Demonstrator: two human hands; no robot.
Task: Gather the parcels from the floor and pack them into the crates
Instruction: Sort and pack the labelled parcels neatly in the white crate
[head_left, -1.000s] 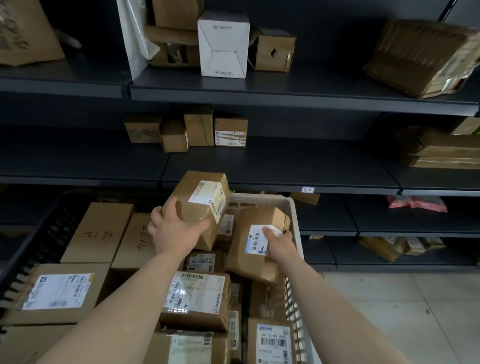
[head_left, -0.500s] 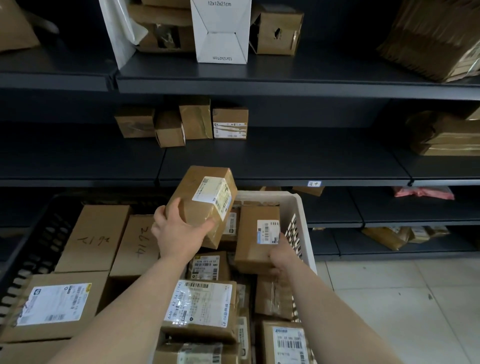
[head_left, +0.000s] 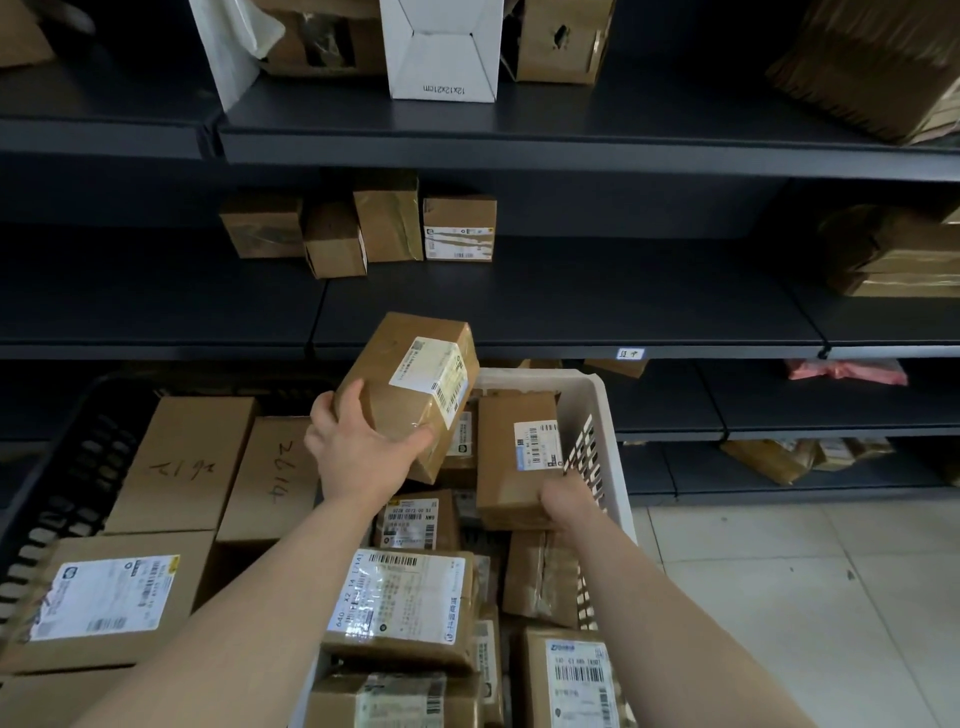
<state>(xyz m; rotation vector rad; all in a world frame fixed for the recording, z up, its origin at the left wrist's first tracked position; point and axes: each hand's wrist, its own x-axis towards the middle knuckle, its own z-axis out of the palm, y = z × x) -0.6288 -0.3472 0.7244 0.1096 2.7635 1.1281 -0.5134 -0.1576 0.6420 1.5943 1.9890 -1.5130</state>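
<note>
Head view looks down over two forearms into a slotted white crate (head_left: 602, 415) of hard plastic, packed with brown cardboard parcels under glossy tape and white barcode labels. The left hand (head_left: 358, 452) is clamped on a boxy taped parcel (head_left: 410, 389), thumb on the near face and fingers curled round the left edge. It is held tilted in the air above the crate's far end, label uppermost. The right hand (head_left: 569, 501) lies on the lower right corner of an upright parcel (head_left: 511, 457), a flat-faced carton standing in the crate's far right corner, beside the slotted wall. Its fingers are hidden behind that corner, so I cannot tell whether they grip or only rest there. A second ago this carton leaned above the load with the thumb over its label; now it stands straight and lower, label facing the camera. The taped parcel has barely shifted. To the left, a black crate (head_left: 78, 467) with a ribbed wall holds larger matt cartons, two with handwritten marks; its near end is cut off. Dark metal shelves (head_left: 571, 312) behind carry small boxes and a white carton (head_left: 441, 52) cropped at the top. Print on the labels is too small to read.
</note>
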